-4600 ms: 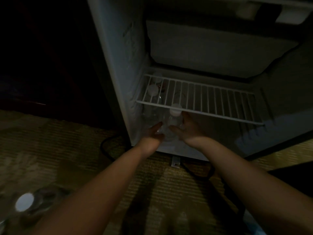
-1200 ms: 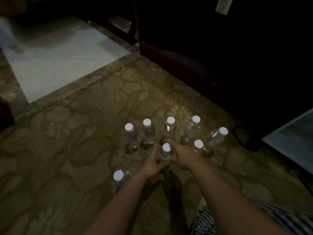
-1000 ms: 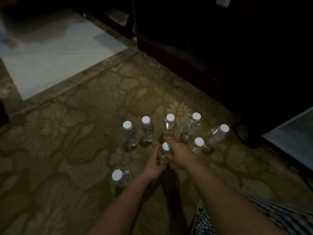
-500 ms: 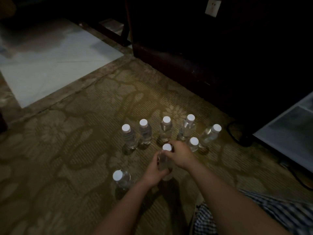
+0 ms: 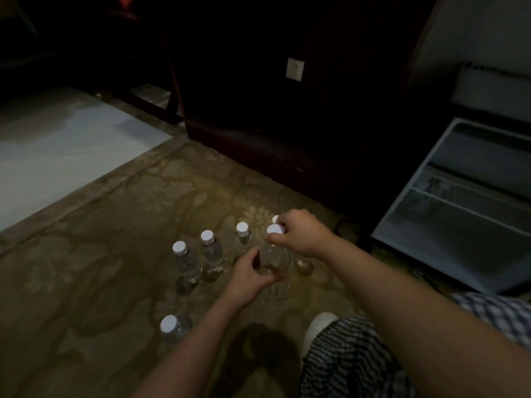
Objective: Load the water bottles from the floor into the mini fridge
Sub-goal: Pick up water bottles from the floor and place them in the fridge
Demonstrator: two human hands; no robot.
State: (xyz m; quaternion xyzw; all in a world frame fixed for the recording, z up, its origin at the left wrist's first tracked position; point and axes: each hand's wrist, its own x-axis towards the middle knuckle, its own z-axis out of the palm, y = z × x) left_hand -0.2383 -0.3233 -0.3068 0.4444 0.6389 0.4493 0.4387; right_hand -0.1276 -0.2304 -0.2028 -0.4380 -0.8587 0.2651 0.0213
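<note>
- The left hand [image 5: 253,275] curls its fingers round the clear body of the held bottle [image 5: 271,261], gripping it from the near-left side.
- The right hand [image 5: 303,237] pinches the top of the same bottle, with thumb and fingers curled close about its white cap [image 5: 275,229].
- The held bottle is upright between the two hands. Its base is blurred, so I cannot tell whether it touches the carpet [image 5: 115,254].
- To its left, three bottles stand upright on the carpet in a slanting row, close together: the left bottle [image 5: 184,259], the middle bottle [image 5: 212,249] and the right bottle [image 5: 243,235].
- A further cap [image 5: 275,219] shows just behind the right hand's fingers.
- The lone bottle [image 5: 172,327] stands apart from the row, nearer the person and beside the left forearm.
- The mini fridge [image 5: 474,225] shows at the right as a pale railed panel, well apart from the bottles.
- A dark cabinet [image 5: 287,133] rises behind the bottles, with a pale wall plate [image 5: 295,69] on it.
- A pale floor [image 5: 57,156] borders the carpet at far left.
- Checked cloth [image 5: 359,357] lies at bottom right.
</note>
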